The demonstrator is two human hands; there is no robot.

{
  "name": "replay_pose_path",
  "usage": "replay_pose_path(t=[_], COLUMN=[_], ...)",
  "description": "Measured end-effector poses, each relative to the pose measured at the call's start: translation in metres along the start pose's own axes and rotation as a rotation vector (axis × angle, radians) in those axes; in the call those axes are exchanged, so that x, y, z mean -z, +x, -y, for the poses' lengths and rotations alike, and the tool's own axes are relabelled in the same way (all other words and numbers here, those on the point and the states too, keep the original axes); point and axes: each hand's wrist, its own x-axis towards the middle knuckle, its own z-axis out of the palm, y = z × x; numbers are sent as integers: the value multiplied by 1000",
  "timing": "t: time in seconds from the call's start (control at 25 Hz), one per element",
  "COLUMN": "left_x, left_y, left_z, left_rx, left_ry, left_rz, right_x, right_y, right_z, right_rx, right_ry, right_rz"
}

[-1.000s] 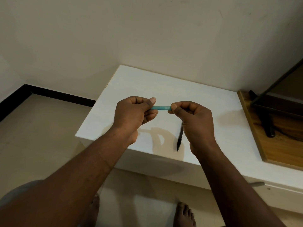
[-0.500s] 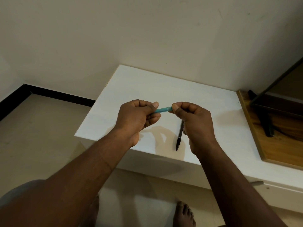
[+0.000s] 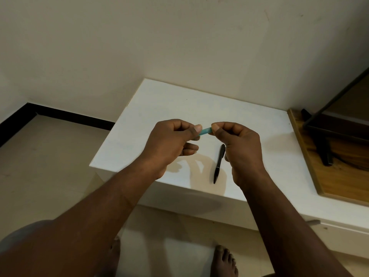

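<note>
A bare foot (image 3: 225,262) stood on the pale floor (image 3: 40,166) at the near edge. Above it both forearms reached forward over the white table (image 3: 159,108). The left hand (image 3: 169,144) pinched one end of a short teal stick (image 3: 205,130) between thumb and forefinger, its other fingers curled in under the palm. The right hand (image 3: 239,144) pinched the other end the same way, fingers curled. Only the stick's middle showed between the two thumbs, and it was held in the air above the table with its right end slightly higher. A black pen (image 3: 219,163) lay on the table just beside the right hand, its far end partly hidden behind the fingers. Farther right a wooden board (image 3: 339,176) sat on the table with a black stand (image 3: 323,150) on it. Behind all this rose the wall (image 3: 179,37), with a black skirting (image 3: 69,116) along the floor.
</note>
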Motion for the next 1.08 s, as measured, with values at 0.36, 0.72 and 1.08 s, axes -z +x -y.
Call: replay_pose_path(t=[0.36, 0.72, 1.08], left_x=[1, 5, 16], left_y=[1, 10, 24], left_z=[5, 16, 29], left_rx=[-149, -75, 27], left_ry=[351, 587, 979], left_rz=[-16, -66, -172], right_x=[6, 21, 25], right_y=[5, 12, 17], right_z=[0, 4, -25], right_rx=[-11, -6, -29], right_ry=[-58, -284, -1016], right_rz=[74, 102, 83])
